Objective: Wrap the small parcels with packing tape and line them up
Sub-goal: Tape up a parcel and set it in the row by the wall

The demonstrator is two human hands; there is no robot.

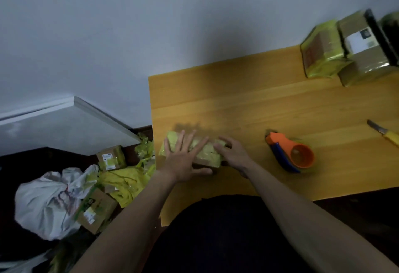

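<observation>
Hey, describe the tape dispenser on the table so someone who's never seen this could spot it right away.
Start at the wooden table and find the person's right hand on the yellow-taped parcel near its front edge. Just right of that hand, apart from it, lies the tape dispenser. It is the only orange and blue thing there, unlike the yellow-handled knife farther right.

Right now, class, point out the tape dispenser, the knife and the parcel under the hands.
tape dispenser [299,156], head view, on its orange round body.
knife [391,136], head view, on its yellow handle.
parcel [208,154], head view, on its taped top between the hands.
</observation>
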